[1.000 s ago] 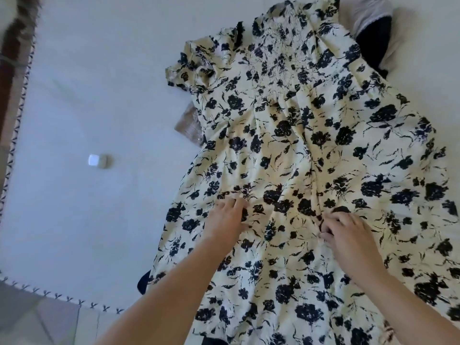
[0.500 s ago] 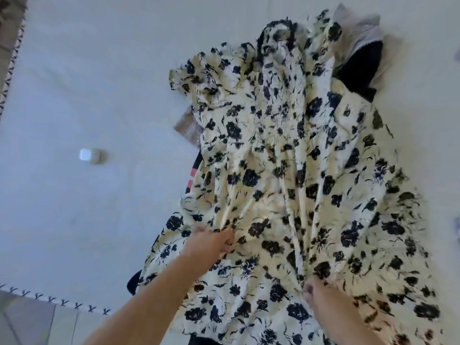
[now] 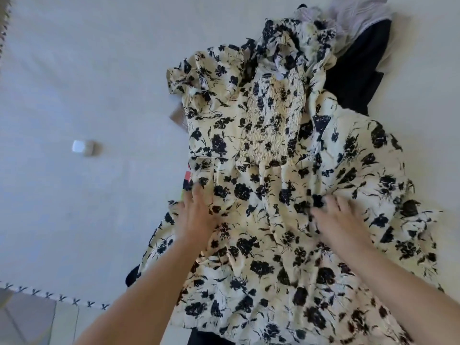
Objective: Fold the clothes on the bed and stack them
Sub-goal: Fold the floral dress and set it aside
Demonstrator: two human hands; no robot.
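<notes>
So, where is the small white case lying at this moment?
In the head view, the small white case lies alone on the white bed sheet, to the left of the floral dress, apart from it.

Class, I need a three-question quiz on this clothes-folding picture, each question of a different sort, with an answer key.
1. True or false: both hands lie flat on the floral dress.
2. Which side of the dress is the small white case on: A left, B right?
3. Fill in: beyond the dress's top right lies a ___ garment.

Key: 1 true, left hand and right hand press with straight fingers; 2 A; 3 dark.
</notes>
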